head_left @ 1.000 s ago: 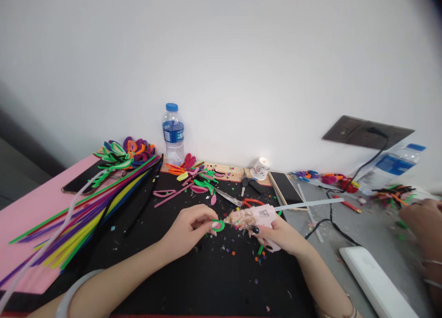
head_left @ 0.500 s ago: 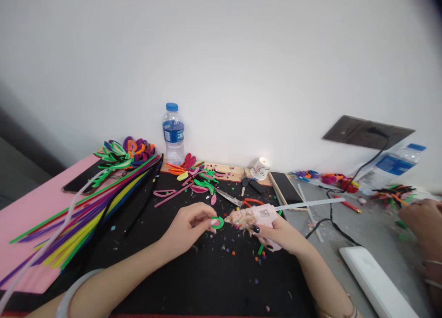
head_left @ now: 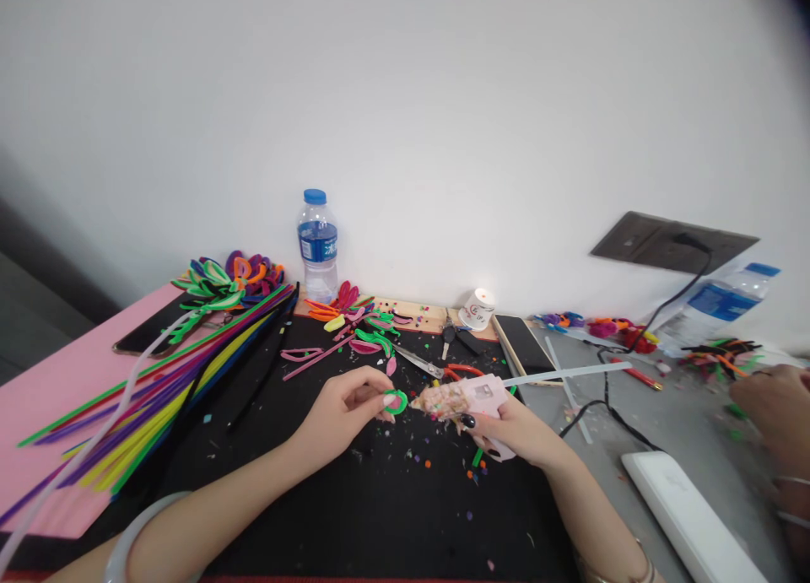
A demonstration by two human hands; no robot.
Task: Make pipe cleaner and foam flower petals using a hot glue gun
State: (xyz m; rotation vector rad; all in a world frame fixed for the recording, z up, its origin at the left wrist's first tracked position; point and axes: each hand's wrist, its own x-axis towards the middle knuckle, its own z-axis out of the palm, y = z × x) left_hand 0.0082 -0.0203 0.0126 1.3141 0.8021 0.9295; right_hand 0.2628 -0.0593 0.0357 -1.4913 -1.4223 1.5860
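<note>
Between thumb and fingers, my left hand [head_left: 351,407] pinches a small green pipe cleaner loop [head_left: 396,402] with some pink inside it. My right hand [head_left: 512,431] is wrapped round a pale pink hot glue gun [head_left: 484,395], whose nozzle end is crusted with glue and bits. Its tip points left, very close to the loop; whether they touch I cannot tell. A clear glue stick [head_left: 566,373] juts from the back of the gun. Scissors [head_left: 421,362] with red handles lie just beyond the gun on the black mat [head_left: 380,507].
Bundled pipe cleaners [head_left: 170,389] lie on the left, with pipe cleaner flowers [head_left: 221,279] behind. A water bottle [head_left: 318,245], paper cup [head_left: 477,309] and phone [head_left: 524,344] stand or lie along the wall. At right are a white power strip [head_left: 689,515] and another person's hand [head_left: 769,402].
My left hand has shifted very slightly up and left with the green loop. The glue gun and my right hand stay almost where they were.
</note>
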